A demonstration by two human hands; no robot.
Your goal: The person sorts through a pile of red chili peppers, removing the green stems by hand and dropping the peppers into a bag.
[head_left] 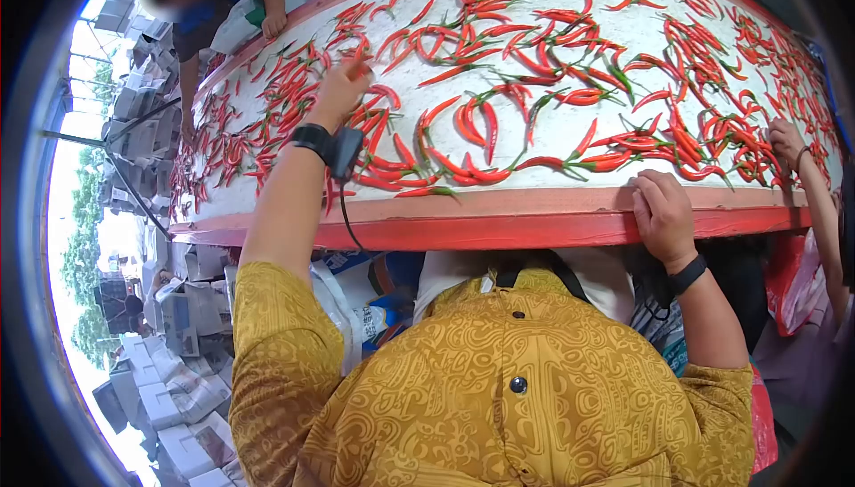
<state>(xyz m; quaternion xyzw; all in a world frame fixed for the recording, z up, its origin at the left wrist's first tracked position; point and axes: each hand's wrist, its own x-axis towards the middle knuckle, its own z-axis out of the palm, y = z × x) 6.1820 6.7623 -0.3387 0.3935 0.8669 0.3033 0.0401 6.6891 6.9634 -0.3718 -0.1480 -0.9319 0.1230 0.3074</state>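
Observation:
Red chili peppers [490,126] with green stems lie scattered over a white conveyor belt [374,220] bordered by a red-pink rim. My left hand [341,93] reaches over the peppers at left of centre, its fingers closed together at what looks like a red chili pepper [359,50]; the fingertips partly hide it. Near the right side, my right hand [666,215] rests on the near rim [534,212], fingers slightly bent over the edge and holding no pepper. Several peppers lie just beyond it.
At the far left a co-worker [209,6] leans over the rim, one hand on it. Another person's hand [788,142] touches peppers at the right. More hands show along the far edge. Grey-white crates [169,398] are stacked at left. A cable [347,215] hangs from my left wrist.

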